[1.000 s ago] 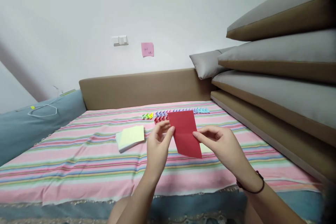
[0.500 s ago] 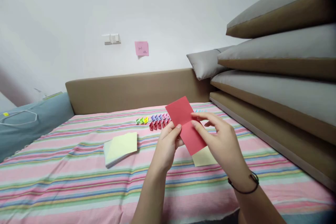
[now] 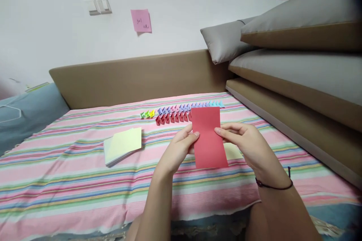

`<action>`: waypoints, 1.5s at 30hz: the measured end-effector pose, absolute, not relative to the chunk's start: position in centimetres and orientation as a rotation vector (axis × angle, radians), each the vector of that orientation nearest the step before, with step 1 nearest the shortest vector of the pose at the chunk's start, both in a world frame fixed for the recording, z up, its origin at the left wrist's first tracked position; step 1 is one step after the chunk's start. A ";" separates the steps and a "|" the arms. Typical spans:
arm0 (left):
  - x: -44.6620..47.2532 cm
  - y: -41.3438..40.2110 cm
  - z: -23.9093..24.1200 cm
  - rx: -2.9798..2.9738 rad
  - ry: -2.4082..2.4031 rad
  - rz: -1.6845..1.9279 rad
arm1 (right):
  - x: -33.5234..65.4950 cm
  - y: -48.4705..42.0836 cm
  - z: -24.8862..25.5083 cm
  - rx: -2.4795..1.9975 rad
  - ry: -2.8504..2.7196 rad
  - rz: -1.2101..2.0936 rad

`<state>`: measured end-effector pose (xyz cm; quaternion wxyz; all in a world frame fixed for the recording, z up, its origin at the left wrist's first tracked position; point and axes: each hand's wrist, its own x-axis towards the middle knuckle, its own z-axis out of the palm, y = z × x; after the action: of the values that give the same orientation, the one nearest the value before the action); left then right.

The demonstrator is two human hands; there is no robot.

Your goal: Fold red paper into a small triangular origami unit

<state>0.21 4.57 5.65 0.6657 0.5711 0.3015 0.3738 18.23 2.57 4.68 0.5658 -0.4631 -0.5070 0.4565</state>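
Observation:
A red sheet of paper [image 3: 209, 147], taller than wide, is held upright in front of me, with a faint crease across its middle. My left hand [image 3: 181, 145] pinches its left edge, thumb on the near face. On the opposite edge my right hand [image 3: 240, 137] grips it the same way, and a dark cord bracelet circles that wrist. Behind the sheet, a pale yellow paper [image 3: 233, 151] lies on the striped cloth, partly covered. Farther back stand rows of small folded paper pieces, among them a dark red row [image 3: 172, 117]; the red sheet hides part of them.
A stack of pale yellow and white paper [image 3: 124, 145] lies to the left on the striped cloth [image 3: 85, 180]. Grey and brown cushions [image 3: 299, 64] are piled at the right. A brown backrest [image 3: 135, 81] runs along the wall, which bears a pink note [image 3: 141, 20].
The red sheet has turned from a slant to nearly upright. My right hand has shifted from the sheet's middle to its right edge. The view has tilted down.

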 end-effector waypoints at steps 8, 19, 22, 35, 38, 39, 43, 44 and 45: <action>1.2 5.0 4.9 1.302 0.744 0.850 | 18.9 3.4 3.6 -1.123 -1.064 1.034; 1.8 5.2 4.5 1.293 0.809 0.907 | 18.7 3.8 3.3 -1.092 -1.031 1.049; 1.8 5.2 4.5 1.301 0.851 0.929 | 18.5 3.7 3.5 -1.068 -1.074 1.099; 1.9 5.2 4.2 1.301 0.905 0.958 | 18.1 3.8 3.3 -1.079 -1.126 1.151; 2.0 5.2 4.2 1.295 0.892 0.954 | 18.1 3.7 3.3 -1.074 -1.101 1.166; 2.0 5.2 4.2 1.295 0.889 0.953 | 18.1 3.7 3.3 -1.074 -1.095 1.169; 1.9 5.2 4.1 1.295 0.879 0.964 | 18.0 3.7 3.4 -1.067 -1.109 1.190; 1.9 5.3 4.0 1.294 0.876 0.970 | 18.1 3.7 3.5 -1.063 -1.121 1.200; 1.9 5.3 4.0 1.295 0.873 0.977 | 18.1 3.6 3.5 -1.057 -1.136 1.213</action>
<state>1.89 5.29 4.00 0.6052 0.5596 0.3772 0.4223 18.11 3.64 3.47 0.5532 -0.4471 -0.4804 0.5131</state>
